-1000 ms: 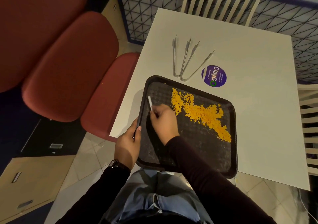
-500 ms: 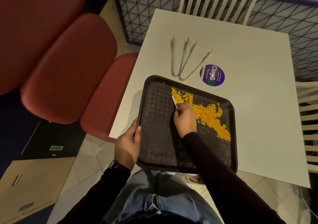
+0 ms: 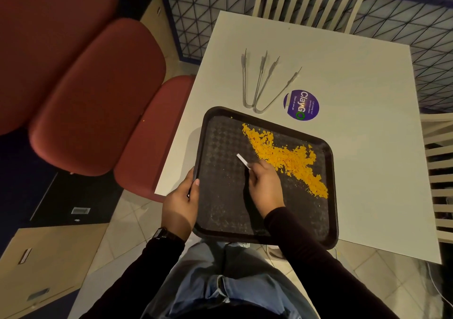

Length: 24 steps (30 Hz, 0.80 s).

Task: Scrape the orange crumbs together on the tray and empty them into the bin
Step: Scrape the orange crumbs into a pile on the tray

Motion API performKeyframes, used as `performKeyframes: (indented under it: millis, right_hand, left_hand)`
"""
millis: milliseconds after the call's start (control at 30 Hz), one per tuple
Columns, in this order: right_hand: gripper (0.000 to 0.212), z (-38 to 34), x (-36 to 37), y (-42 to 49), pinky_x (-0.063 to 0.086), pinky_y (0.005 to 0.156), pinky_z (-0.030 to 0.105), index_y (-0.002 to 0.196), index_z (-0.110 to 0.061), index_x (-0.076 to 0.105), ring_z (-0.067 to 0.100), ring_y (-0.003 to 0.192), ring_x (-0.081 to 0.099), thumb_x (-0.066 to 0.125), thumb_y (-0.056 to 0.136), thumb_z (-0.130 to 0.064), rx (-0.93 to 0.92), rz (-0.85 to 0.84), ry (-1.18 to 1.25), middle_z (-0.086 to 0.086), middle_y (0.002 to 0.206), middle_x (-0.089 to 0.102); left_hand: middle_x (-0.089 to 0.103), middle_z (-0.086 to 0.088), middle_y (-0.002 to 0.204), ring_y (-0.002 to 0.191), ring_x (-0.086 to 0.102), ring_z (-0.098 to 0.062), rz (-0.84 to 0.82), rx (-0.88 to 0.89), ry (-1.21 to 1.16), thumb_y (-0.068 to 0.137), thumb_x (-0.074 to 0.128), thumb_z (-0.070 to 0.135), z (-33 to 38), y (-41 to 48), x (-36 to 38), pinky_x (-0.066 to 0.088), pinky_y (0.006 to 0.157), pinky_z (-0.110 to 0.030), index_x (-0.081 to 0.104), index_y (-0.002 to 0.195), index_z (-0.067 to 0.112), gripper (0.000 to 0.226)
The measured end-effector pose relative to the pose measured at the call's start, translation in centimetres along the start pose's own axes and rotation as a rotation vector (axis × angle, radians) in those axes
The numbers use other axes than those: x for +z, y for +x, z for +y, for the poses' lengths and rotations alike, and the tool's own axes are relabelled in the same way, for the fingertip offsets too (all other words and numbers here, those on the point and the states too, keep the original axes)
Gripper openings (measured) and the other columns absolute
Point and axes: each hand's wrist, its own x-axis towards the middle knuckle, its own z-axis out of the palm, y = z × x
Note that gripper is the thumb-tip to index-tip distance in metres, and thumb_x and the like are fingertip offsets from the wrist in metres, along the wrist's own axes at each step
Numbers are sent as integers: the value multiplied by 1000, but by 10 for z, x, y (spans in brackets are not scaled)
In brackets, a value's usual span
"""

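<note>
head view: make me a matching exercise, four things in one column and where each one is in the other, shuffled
Column A
1 tray
2 orange crumbs
3 white scraper
4 tongs

Column B
a held by the right hand
b lying on the table beyond the tray
c gripped at its edge by the left hand
d spread in a band across the tray

Pairs: 1-c, 2-d, 3-a, 4-b
</note>
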Motion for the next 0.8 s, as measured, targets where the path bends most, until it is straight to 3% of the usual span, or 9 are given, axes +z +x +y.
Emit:
performKeyframes:
  millis: [267,467,700,800]
  right_hand:
    - [21,23,-18,32,46,75,37,102,-2,66,30,89,55,51,88,-1,163,23,-38,15,93,62]
    - [22,-12,-15,22,43,67,26,105,-8,65,15,78,51,56,86,-6,102,-5,69,0,90,55]
    - [19,-64,2,61,46,76,29,102,-3,66,23,82,57,54,87,-4,31,-6,158,12,94,59]
    - [19,-68,2,80,48,83,34,101,1,66,26,90,58,53,89,-4,79,-2,160,17,99,61]
  left_hand:
    - [69,-7,110,102,63,-22,-14,-32,-5,95,43,33,0,0,1,52,90,-36,51,131,19,40]
    - [69,-8,111,104,63,-22,-13,-54,-12,95,43,35,-1,3,2,51,92,-38,51,131,21,40]
    - [66,-4,118,106,61,-16,49,22,-6,94,48,26,8,-2,2,37,88,-14,52,130,18,37]
    - [71,-14,99,83,61,-13,82,60,16,93,51,23,7,-3,4,38,77,-11,54,129,16,37]
